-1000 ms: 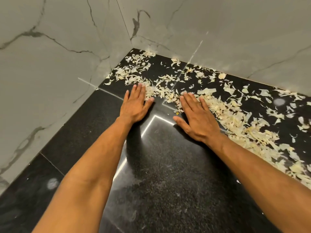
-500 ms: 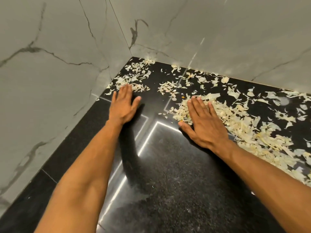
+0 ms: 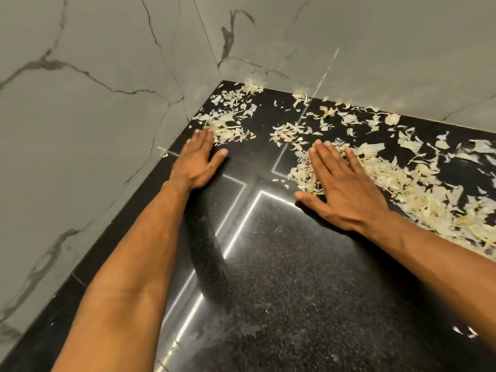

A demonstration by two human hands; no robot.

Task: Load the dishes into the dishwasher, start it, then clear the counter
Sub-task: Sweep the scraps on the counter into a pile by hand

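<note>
Clearly the counter-clearing step: pale vegetable peel scraps [image 3: 397, 189] litter the black stone counter [image 3: 281, 277], thickest in a band running from the middle out to the right edge, with smaller clumps in the far corner where the two marble walls [image 3: 94, 130] meet. No dishes or dishwasher in view.

Left hand [image 3: 196, 162] lies flat, palm down, fingers pressed together, thumb out to the side, fingertips touching the near edge of the corner clump. Right hand [image 3: 346, 194] is also flat, fingers slightly spread, thumb out wide, resting on the near end of the big band. Neither hand grips anything.

Doing it well, as I judge it:
- Keep palms and little-finger edges tight to the stone so thin flakes don't slip under.
- Reach past the far scraps first, right up to the wall joint, then rake toward the body.
- Bring both hands together to form one pile, not several.
- Go slowly; these dry flakes look light and will scatter or stick to skin.
- Right side holds far more scraps, so it likely needs several passes.

Glossy surface shows fine dust too; hands alone probably won't lift that.
</note>
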